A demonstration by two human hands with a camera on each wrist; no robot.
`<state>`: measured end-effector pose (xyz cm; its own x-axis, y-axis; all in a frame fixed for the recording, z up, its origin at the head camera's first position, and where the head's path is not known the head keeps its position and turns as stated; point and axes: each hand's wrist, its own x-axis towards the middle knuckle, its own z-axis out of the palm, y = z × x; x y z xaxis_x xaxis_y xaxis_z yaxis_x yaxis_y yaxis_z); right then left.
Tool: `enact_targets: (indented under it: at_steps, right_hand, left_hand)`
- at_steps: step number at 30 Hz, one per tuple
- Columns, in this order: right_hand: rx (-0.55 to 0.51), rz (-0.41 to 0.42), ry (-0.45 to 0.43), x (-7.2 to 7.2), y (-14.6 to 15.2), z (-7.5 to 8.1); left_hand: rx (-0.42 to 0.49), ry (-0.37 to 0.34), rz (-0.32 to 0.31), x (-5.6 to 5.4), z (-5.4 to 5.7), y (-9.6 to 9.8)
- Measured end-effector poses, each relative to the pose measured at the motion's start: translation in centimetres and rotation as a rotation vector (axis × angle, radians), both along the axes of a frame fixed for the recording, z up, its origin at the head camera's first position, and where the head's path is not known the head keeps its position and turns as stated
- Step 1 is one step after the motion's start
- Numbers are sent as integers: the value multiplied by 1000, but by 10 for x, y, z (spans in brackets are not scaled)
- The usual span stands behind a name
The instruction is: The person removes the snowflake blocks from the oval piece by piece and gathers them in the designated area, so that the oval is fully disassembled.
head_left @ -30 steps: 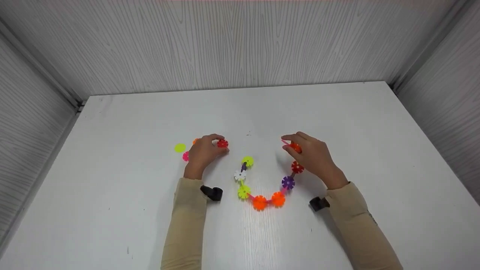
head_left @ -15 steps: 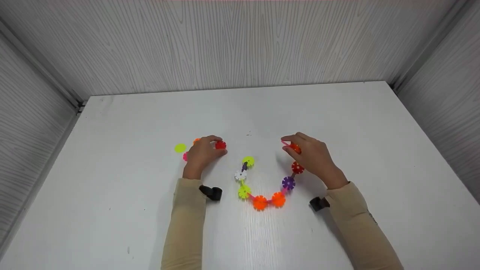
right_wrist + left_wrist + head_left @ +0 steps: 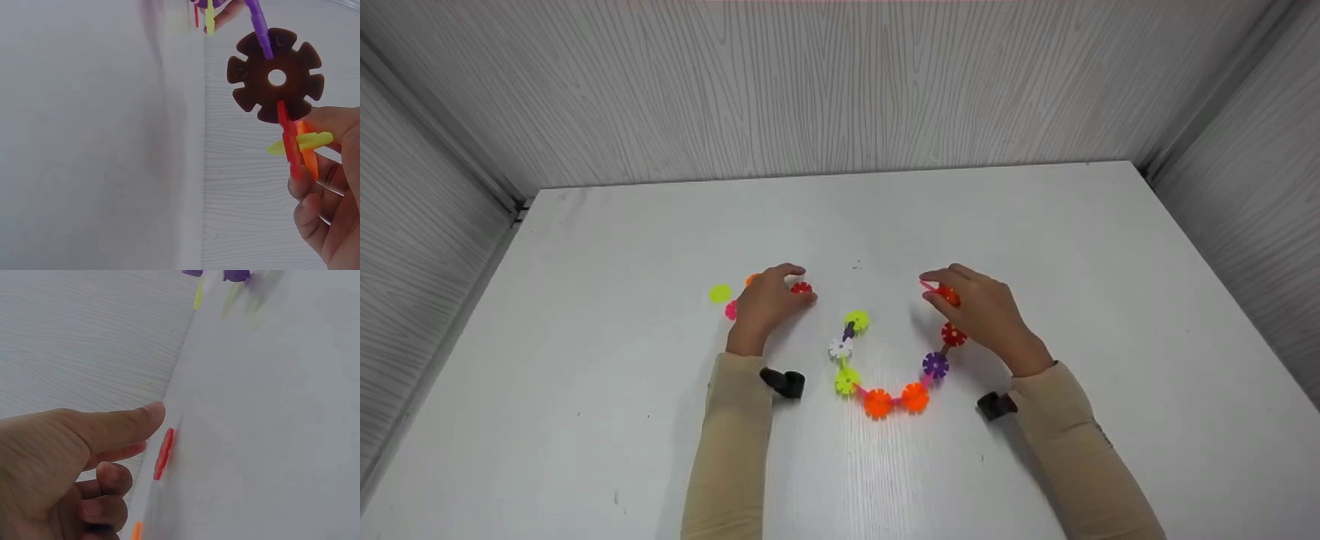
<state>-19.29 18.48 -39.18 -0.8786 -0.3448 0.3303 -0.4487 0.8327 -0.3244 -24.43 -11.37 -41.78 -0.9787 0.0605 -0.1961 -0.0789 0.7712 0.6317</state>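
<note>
Notched-disc chain [image 3: 877, 403] curves in a U on the white surface [image 3: 585, 337], its bend toward the person and its two arms reaching away. At the tip of its left arm is a yellow-green disc [image 3: 856, 321], with a white disc [image 3: 841, 348] nearer the person; a purple disc [image 3: 936, 365] and a red disc [image 3: 953, 334] sit along the right arm. Of the two hands, the right hand [image 3: 982, 304] pinches the far end of that right arm, round an orange disc [image 3: 949, 296], with a pink disc [image 3: 928, 286] poking out edge-on near the fingertips. From the right wrist, a dark brown disc [image 3: 250, 84] shows face-on, slotted between a purple and a red one. The left hand [image 3: 769, 300] has let go: its thumb and forefinger stand apart just beside a loose red disc [image 3: 801, 288], which rests on the surface. Partly covered by that hand are a loose orange disc [image 3: 751, 279] and a loose pink disc [image 3: 731, 310]; farther left lies a loose yellow disc [image 3: 720, 293].
</note>
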Motion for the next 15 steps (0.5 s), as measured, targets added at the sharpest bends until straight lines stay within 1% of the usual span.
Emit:
enact_targets:
  at_steps: [3, 8, 10, 15]
  right_hand:
    - [15, -14, -20, -1, -1, 0]
    - [26, -19, -45, 0, -2, 2]
    - [23, -17, -58, 0, -2, 3]
    - [13, -27, -116, 1, -3, 5]
  left_hand:
    - [4, 35, -11, 1, 6, 3]
    - [39, 89, -35, 5, 19, 11]
    - [60, 115, -55, 7, 23, 16]
    - [100, 173, -130, 14, 31, 32]
